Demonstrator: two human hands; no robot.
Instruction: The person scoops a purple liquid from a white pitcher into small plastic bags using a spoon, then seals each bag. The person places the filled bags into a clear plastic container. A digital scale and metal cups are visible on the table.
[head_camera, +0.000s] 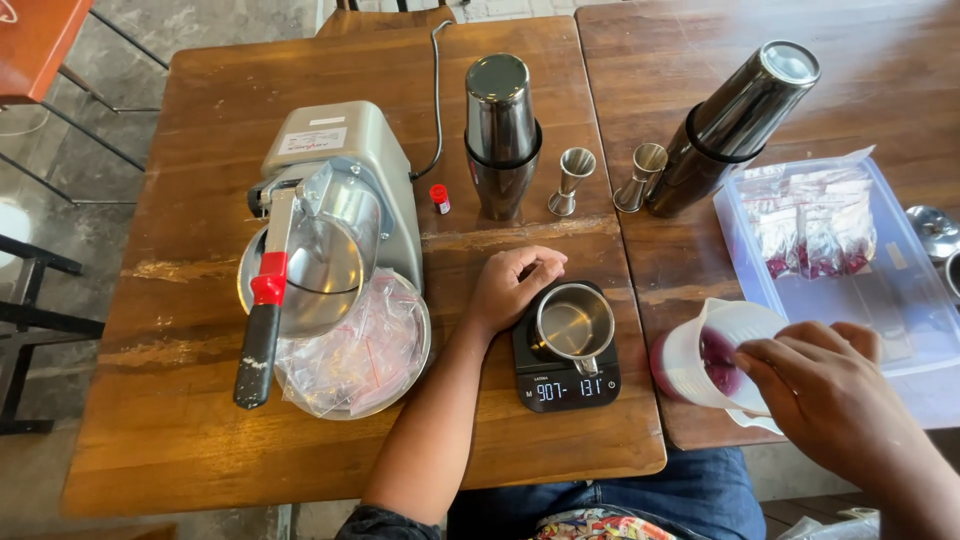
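My left hand (512, 288) rests on the wooden table (200, 440), fingers curled against the far left corner of a black digital scale (562, 378). A small steel cup (574, 325) with a handle stands on the scale. My right hand (822, 385) grips a white plastic measuring jug (688, 352) by its handle, tilted toward the scale. The jug holds a dark purple-red mass. It hangs over the gap between the two tables.
An ice shaver (330, 225) with a red-and-black lever stands left, a steel bowl of plastic bags (360, 360) under it. Two steel shakers (500, 135) (735, 120) and two jiggers (572, 178) (641, 175) stand behind. A clear tray with packets (815, 235) sits right.
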